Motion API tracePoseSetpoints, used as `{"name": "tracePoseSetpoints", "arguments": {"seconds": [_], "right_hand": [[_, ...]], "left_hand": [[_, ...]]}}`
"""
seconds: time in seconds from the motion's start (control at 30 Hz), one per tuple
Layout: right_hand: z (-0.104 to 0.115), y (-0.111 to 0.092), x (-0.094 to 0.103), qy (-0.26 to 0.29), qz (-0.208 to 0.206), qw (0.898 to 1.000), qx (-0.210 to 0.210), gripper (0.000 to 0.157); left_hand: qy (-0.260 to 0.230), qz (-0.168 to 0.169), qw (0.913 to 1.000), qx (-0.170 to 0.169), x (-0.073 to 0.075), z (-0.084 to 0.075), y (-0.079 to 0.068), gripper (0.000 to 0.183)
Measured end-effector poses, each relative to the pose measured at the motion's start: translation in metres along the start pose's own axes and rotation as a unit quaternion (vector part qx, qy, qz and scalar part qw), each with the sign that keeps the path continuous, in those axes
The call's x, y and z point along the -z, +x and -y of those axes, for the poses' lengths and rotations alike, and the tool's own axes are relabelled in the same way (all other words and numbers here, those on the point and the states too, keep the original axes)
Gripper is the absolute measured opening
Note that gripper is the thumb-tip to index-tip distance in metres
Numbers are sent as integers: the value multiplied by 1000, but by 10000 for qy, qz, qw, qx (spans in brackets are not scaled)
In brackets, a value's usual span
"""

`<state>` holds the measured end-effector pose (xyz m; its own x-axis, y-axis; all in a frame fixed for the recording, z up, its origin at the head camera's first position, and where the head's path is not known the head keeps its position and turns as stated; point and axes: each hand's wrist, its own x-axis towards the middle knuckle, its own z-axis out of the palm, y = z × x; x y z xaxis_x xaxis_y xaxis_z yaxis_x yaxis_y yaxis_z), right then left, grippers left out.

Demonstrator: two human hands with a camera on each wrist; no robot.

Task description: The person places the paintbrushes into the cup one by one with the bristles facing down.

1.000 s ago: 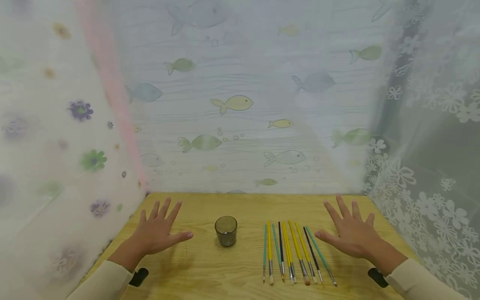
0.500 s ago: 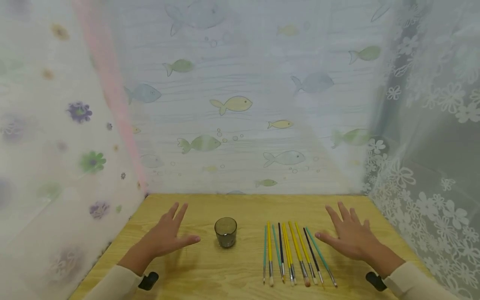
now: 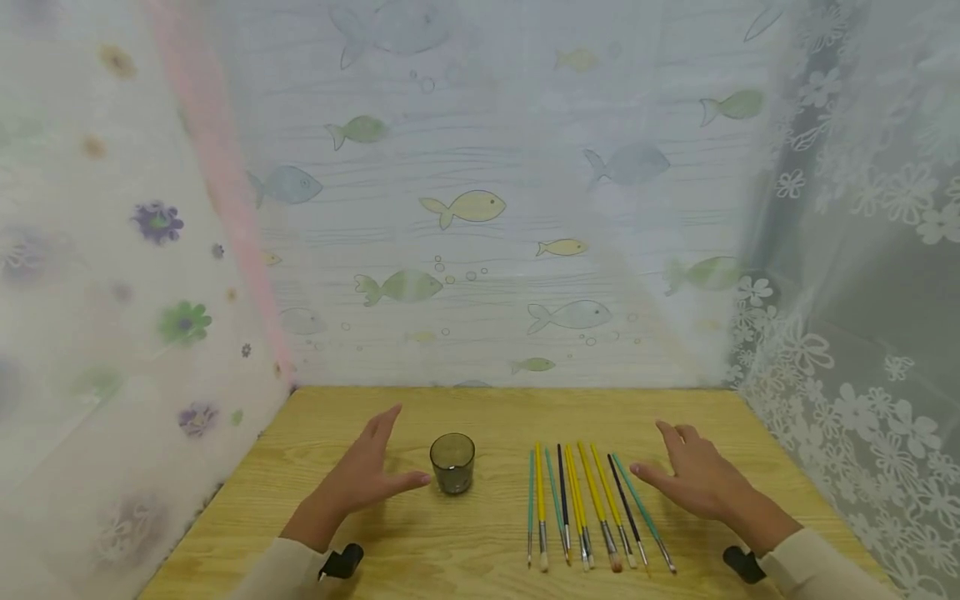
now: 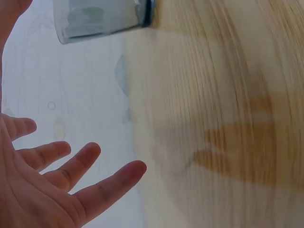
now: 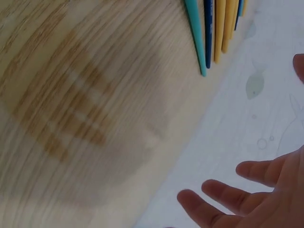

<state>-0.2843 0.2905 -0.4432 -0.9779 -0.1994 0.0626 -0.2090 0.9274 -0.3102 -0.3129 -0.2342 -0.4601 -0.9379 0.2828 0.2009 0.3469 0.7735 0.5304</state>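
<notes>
A smoky, see-through glass cup (image 3: 452, 464) stands upright on the wooden table. Just left of it is my left hand (image 3: 360, 473), thumb and fingers spread apart, holding nothing; the thumb tip comes close to the cup. In the left wrist view the cup (image 4: 102, 19) shows at the top edge, apart from the fingers. To the right of the cup lies a row of several paintbrushes (image 3: 577, 508) with yellow, teal and dark handles, bristles toward me. My right hand (image 3: 701, 475) hovers beside the rightmost teal brush, its fingers loosely extended and holding nothing.
The wood-grain table (image 3: 420, 558) ends at a white backdrop (image 3: 480, 333) printed with fish. A flower-patterned curtain (image 3: 135, 400) hangs on the left, a lace one (image 3: 832, 400) on the right. A black wrist device (image 3: 343, 562) sits under the left cuff.
My left hand has moved right, toward the cup, and turned more sideways. My right hand has turned slightly, with its fingers drawn closer together. Cup and brushes have stayed put.
</notes>
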Motion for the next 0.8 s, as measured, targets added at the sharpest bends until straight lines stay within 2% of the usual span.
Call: {"name": "tracePoseSetpoints", "arguments": {"seconds": [0.1, 0.23, 0.4, 0.5, 0.63, 0.8], "right_hand": [[-2, 2, -2, 232, 145, 9996, -55, 108], [-3, 5, -5, 389, 253, 9989, -118, 107], [-3, 7, -8, 623, 243, 9976, -160, 105], [-3, 8, -11, 821, 192, 9963, -149, 100], [-3, 10, -15, 1048, 146, 9943, -128, 86], [1, 13, -19, 1411, 198, 9891, -372, 73]], "left_hand": [[-451, -110, 9988, 126, -8, -1, 0, 121], [-1112, -267, 9931, 279, -19, -2, 0, 121], [-1731, -364, 9840, 200, -33, -6, 4, 118], [-2067, -389, 9776, 64, -39, -9, 8, 113], [-2572, -280, 9659, -43, -43, -13, 12, 107], [-3099, -107, 9507, -32, -49, -17, 17, 103]]}}
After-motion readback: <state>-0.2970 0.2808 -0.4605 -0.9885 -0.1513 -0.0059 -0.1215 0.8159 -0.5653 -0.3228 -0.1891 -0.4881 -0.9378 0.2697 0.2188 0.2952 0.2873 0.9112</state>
